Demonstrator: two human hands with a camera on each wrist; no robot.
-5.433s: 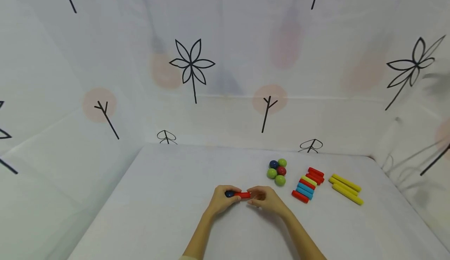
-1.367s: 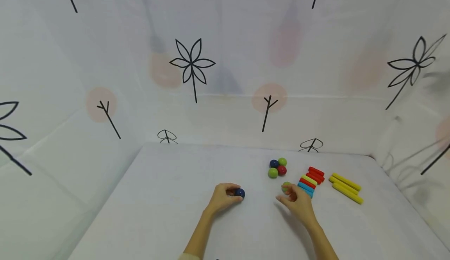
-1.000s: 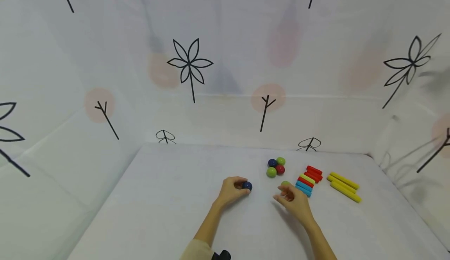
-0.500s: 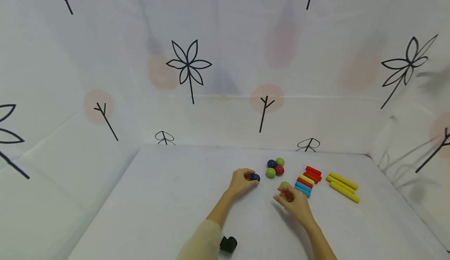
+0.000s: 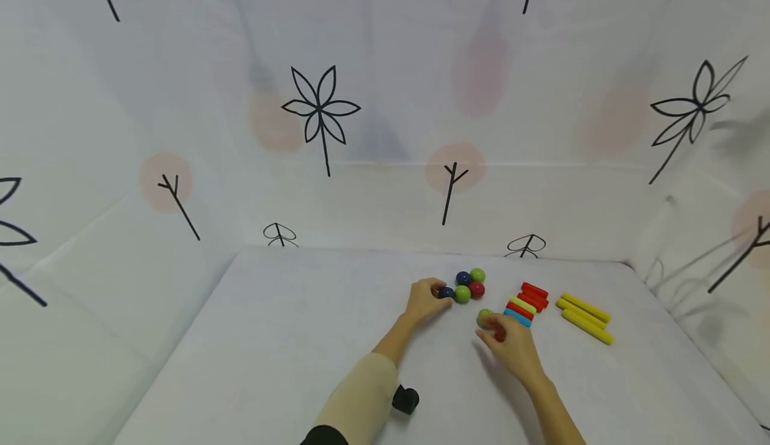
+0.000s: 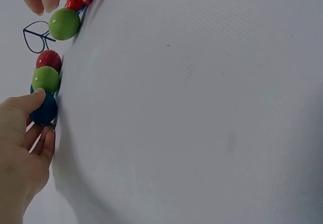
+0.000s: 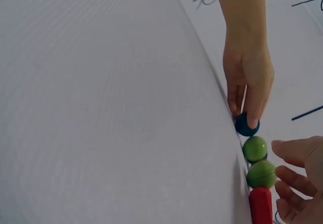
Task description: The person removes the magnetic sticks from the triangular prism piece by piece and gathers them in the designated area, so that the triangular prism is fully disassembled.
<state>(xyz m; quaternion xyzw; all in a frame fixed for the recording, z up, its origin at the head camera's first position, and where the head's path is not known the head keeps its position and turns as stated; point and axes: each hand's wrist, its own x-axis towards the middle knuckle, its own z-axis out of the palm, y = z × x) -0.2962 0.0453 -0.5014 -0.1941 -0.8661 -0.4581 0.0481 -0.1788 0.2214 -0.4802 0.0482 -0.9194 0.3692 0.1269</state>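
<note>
My left hand pinches a dark blue ball between thumb and fingers, close beside a green ball at the near edge of a ball cluster. That cluster also has another blue ball, a red ball and a second green ball. Loosely curled, with thumb and fingers apart, my right hand hovers by a lone green ball. A red stick lies behind that ball in the right wrist view; the hand partly covers this end of the stick row in the head view.
Short sticks lie in a row at right: red sticks, a yellow one and blue ones. Farther right are 3 long yellow sticks. A black device sits on my left wrist. Patterned white cloth hangs behind the table.
Five seconds ago both hands were at a blue ball and a red stick. Since then my left hand has carried the blue ball right and away to the cluster; my right hand has moved right, then stayed nearly still.
</note>
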